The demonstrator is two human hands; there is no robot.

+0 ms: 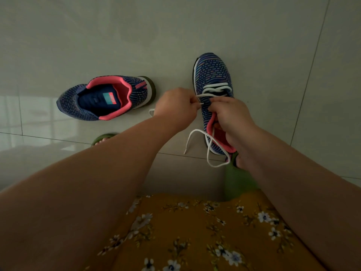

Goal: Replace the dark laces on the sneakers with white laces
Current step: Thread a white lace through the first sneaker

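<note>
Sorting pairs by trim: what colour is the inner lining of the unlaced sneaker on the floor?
Pink, around the collar of the unlaced sneaker, seen in the head view.

Right hand [232, 116] covers the upper eyelets of the laced sneaker [214, 79]; its heel hidden behind that wrist. Insole label in other sneaker [103, 98] unreadable.

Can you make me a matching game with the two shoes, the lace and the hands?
Things:
1. left sneaker
2. right sneaker
3. white lace
4. left hand

States:
A. loose end looping down to the floor
B. pinching the lace tip
C. lying on its side, no lace
D. partly laced in white

Pairs: 1-C, 2-D, 3-A, 4-B
</note>
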